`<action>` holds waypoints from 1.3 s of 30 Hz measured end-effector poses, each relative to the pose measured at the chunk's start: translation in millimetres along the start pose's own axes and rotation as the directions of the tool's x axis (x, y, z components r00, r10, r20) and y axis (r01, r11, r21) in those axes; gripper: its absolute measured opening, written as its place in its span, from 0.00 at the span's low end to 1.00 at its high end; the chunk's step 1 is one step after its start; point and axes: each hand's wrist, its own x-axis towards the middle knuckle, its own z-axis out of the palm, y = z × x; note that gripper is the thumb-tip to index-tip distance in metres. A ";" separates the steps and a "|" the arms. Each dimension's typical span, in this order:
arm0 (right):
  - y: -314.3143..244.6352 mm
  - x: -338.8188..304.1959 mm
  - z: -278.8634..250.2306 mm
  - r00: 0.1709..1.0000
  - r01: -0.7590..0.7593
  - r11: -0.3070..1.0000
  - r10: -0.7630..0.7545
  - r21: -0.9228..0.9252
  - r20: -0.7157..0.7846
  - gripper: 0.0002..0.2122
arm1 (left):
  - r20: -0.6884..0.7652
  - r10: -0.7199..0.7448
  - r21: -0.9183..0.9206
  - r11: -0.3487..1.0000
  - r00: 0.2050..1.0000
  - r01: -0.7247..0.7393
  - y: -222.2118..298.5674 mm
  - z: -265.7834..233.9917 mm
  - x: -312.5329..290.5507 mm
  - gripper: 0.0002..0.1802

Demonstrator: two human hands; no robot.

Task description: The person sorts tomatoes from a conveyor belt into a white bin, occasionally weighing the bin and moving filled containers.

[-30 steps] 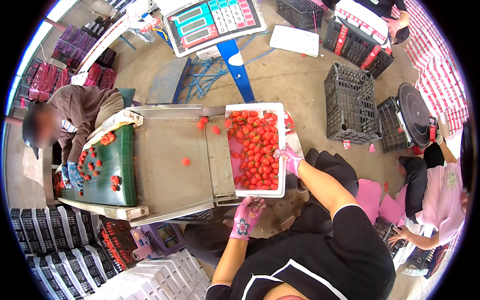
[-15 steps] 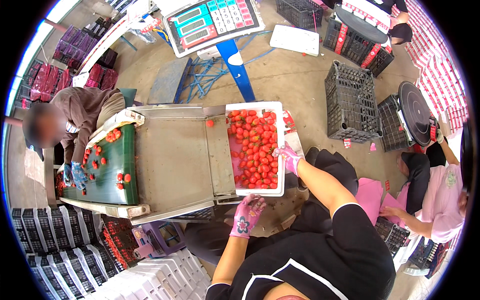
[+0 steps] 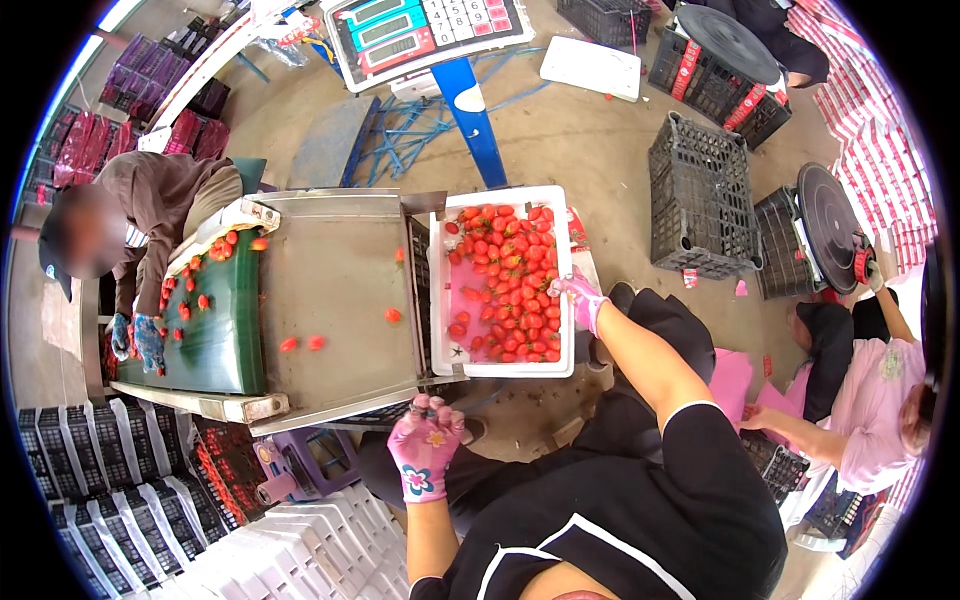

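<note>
A white foam box full of small red tomatoes sits at the end of the metal chute. My right hand, in a pink glove, grips the box's right rim. My left hand, in a pink flowered glove, is by the chute's near right corner with its fingers curled. What lies in those fingers is hidden. The metal flap at the chute's end stands tilted up, leaving a dark gap beside the box. Several loose tomatoes lie on the chute.
Left, a person in blue gloves handles tomatoes on a green belt. A scale on a blue post stands ahead. Black crates stand right; another person in pink sits there. Stacked white boxes are near left.
My left hand has moved left, away from the box. The chute's flap has lifted off the box, which has shifted slightly. More tomatoes have come onto the chute. My right hand stays on the rim.
</note>
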 end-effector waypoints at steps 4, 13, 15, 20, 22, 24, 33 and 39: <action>-21.4 8.5 -7.3 0.999 0.002 0.970 -0.011 -0.244 -0.037 0.13 | -0.012 0.023 0.014 1.000 1.000 -0.023 -0.7 0.3 -3.5 0.14; -47.3 -10.5 36.8 0.878 0.218 0.431 -0.479 -0.876 -0.018 0.15 | -0.155 -0.051 0.109 0.992 0.987 0.069 -12.1 -5.6 -2.7 0.09; -52.0 -18.3 45.3 0.834 0.240 0.211 -0.545 -0.947 0.090 0.15 | -0.101 -0.112 0.134 0.983 0.989 0.125 -17.9 -9.9 -0.2 0.09; -48.2 -17.3 61.0 0.839 0.329 -0.114 -0.420 -0.938 0.345 0.17 | -0.045 -0.193 0.416 0.889 0.980 0.194 -24.7 -40.2 14.7 0.10; -42.9 -7.0 69.3 0.882 0.280 -0.191 -0.336 -0.941 0.331 0.23 | 0.070 -0.034 0.890 0.454 0.997 -0.047 -28.5 -50.8 21.5 0.11; -39.8 2.5 88.8 0.884 0.253 -0.283 -0.322 -0.925 0.340 0.26 | -0.078 -0.013 0.956 0.281 0.997 0.078 -23.1 -84.4 27.6 0.12; -4.7 23.6 126.7 0.919 0.247 -0.454 -0.170 -0.856 0.355 0.28 | 0.000 -0.066 0.995 -0.103 0.998 -0.007 -35.4 -115.7 46.5 0.19; 40.2 -36.7 97.4 0.826 0.479 -0.426 -0.079 -0.767 0.559 0.25 | 0.047 -0.106 0.903 -0.421 0.993 -0.087 -44.3 -92.2 45.4 0.20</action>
